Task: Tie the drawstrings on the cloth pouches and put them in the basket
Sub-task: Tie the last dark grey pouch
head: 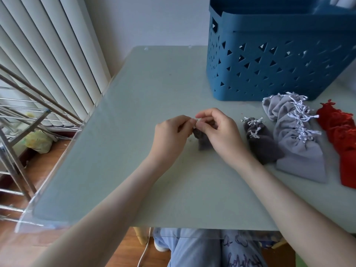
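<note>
A small dark grey cloth pouch (202, 140) lies at the middle of the table, mostly hidden under my hands. My left hand (171, 132) and my right hand (217, 128) meet at its gathered top, and each pinches the white drawstring (197, 120) there. The blue plastic basket (269, 54) with triangle cut-outs stands at the back right of the table; its inside is not visible.
To the right lie a few dark grey pouches (260, 137), a row of light grey pouches (296, 135) with white strings, and red pouches (341, 135) at the edge. A metal rack (23, 120) stands left of the pale green table (134, 112).
</note>
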Available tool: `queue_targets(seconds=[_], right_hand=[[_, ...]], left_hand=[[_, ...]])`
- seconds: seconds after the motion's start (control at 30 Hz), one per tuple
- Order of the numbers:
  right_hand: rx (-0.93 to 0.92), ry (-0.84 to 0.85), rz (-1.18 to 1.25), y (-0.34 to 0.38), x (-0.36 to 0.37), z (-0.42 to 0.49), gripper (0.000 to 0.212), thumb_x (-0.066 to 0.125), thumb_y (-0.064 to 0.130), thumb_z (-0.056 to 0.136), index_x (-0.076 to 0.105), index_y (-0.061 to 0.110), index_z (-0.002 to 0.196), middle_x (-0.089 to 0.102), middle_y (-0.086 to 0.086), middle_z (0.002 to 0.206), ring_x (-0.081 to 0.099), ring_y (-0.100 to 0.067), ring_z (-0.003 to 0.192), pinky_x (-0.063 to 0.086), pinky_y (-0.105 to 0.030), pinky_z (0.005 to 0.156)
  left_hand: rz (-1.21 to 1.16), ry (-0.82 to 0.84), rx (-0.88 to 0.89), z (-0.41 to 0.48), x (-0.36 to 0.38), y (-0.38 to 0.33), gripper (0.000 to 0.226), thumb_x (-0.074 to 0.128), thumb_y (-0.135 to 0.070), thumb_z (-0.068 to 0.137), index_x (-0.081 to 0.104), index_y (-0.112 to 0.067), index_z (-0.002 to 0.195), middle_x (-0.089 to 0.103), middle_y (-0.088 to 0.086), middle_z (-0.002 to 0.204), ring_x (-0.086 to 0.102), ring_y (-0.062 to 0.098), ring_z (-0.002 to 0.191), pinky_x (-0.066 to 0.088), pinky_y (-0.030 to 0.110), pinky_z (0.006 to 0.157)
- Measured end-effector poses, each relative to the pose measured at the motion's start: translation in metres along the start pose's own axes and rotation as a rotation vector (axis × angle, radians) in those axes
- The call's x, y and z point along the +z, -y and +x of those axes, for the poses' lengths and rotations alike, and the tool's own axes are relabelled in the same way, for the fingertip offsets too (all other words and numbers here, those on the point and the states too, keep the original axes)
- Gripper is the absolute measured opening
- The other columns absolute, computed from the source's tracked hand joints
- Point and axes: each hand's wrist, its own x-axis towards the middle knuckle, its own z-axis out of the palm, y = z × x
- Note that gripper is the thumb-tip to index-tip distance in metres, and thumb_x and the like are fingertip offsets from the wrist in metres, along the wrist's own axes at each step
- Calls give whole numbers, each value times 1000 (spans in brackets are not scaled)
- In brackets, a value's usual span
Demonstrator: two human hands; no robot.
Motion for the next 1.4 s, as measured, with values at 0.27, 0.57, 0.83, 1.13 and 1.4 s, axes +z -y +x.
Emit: queue_targets(seconds=[0.27,0.57,0.83,1.13,1.4], right_hand=[[-105,-123,-224,-3,6,-3,7,64,12,87,67,9,82,68,-1,78,57,-8,71,40,-16,66],[-366,-230,-477,-6,16,-6,9,56,9,86,62,3,83,60,-9,81,55,-29,81,32,-22,66],[209,146,274,12,-3,5,18,56,5,92,69,12,82,69,8,69,60,1,65,44,-9,66],[426,343,542,7,-19,11,15,52,9,90,65,3,83,66,-6,72,61,-16,68,48,-22,66],[262,372,348,7,-21,11,16,64,24,79,76,20,69,69,8,73,52,-10,81,27,-31,88]], left_hand=[[-19,-3,-18,-2,1,0,23,54,-17,94,71,-7,82,69,2,71,62,14,71,46,25,72],[-161,34,-57,-3,2,-3,23,52,-13,95,72,-16,84,72,-8,78,68,3,75,50,19,77],[-3,-95,203,2,2,10,15,59,-15,91,73,-12,89,59,-13,73,55,1,69,35,6,62],[29,-130,431,3,3,13,14,60,-12,89,74,-7,90,64,-7,79,57,-1,70,39,8,62],[183,-137,596,6,0,21,22,52,-11,92,71,-1,95,64,10,81,54,13,77,36,6,76]])
